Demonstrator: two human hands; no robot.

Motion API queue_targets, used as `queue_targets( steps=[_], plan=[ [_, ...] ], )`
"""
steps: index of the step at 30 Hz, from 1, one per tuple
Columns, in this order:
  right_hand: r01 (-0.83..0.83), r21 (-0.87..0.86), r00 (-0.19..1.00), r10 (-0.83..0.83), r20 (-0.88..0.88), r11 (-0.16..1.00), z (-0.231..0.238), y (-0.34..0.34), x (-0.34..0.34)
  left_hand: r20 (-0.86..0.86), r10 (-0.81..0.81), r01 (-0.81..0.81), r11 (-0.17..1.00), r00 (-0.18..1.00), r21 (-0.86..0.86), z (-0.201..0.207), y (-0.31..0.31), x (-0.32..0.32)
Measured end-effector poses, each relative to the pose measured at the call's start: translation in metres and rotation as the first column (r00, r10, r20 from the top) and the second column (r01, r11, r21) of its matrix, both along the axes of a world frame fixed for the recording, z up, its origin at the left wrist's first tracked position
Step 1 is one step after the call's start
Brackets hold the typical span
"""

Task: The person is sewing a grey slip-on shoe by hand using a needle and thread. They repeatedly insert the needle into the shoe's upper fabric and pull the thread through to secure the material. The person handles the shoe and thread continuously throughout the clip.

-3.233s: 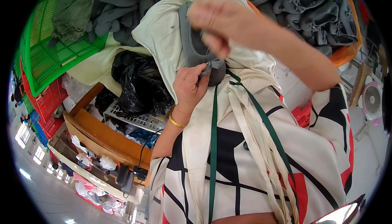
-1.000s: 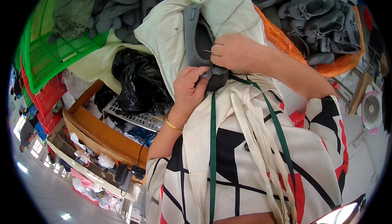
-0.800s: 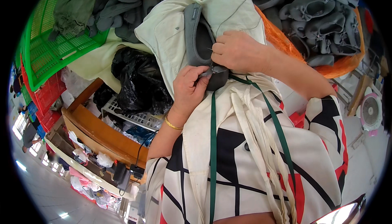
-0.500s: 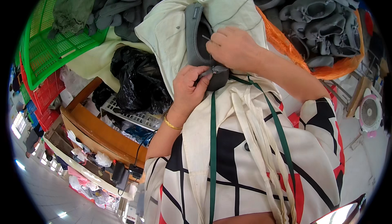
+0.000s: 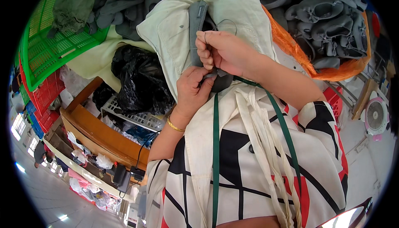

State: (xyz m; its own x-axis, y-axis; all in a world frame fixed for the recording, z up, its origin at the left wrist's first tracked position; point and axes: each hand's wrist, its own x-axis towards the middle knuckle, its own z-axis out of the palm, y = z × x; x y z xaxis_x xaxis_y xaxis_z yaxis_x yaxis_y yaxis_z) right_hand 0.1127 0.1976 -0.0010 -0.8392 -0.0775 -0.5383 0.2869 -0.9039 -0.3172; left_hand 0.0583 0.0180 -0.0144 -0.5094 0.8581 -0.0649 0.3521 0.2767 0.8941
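Note:
A dark grey cloth shoe [image 5: 198, 16] lies on the pale cloth over my lap, heel away from me and toe [image 5: 221, 83] towards me. My left hand [image 5: 193, 86] pinches the shoe's toe end between thumb and fingers, where a small grey bow or strip shows. Just above it, my right hand [image 5: 222, 49] is closed, fingertips together over the shoe opening and close to the left fingers. A thin dark thread [image 5: 231, 22] loops out above the right hand. Any needle is hidden by the fingers. My right hand covers most of the shoe opening.
An orange sack [image 5: 293, 39] full of grey shoes [image 5: 318, 9] stands at the far right. More grey shoes [image 5: 120, 7] lie at the far left beside a green plastic basket [image 5: 62, 55]. A black plastic bag [image 5: 139, 80] and wooden drawer [image 5: 104, 130] are at left; a fan [image 5: 375, 115] is right.
My right hand has turned over and its fingertips have come down to the toe end, near my left fingers. A thread loop now shows above it. My left hand keeps its hold.

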Motion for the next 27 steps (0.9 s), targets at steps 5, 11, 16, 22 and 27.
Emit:
queue_targets(
  steps=[5, 11, 16, 22, 27],
  plan=[
    [0.046, 0.005, 0.991, -0.045, -0.123, 0.999, 0.034, -0.003, -0.016, 0.020, 0.012, -0.012, 1.000, 1.000, 0.002, 0.008, 0.008, -0.002],
    [0.191, 0.520, 0.981, -0.145, -0.128, 0.833, 0.005, 0.016, -0.009, 0.091, 0.106, -0.093, 0.986, 0.990, -0.136, 0.009, 0.001, 0.000],
    [0.193, 0.876, 0.973, 0.026, -0.228, 0.442, 0.012, 0.037, 0.009, 0.084, 0.371, -0.331, 0.893, 0.925, -0.305, 0.001, -0.019, 0.023],
    [0.393, 0.916, 0.900, 0.239, -0.365, -0.082, 0.033, 0.041, 0.011, 0.359, 0.411, -0.252, 0.875, 0.838, -0.413, -0.004, -0.023, 0.015],
    [0.231, 0.874, 0.970, 0.170, -0.173, -0.427, 0.062, 0.097, 0.045, 0.307, 0.467, -0.436, 0.884, 0.829, -0.168, 0.045, -0.024, -0.064]
  ],
)
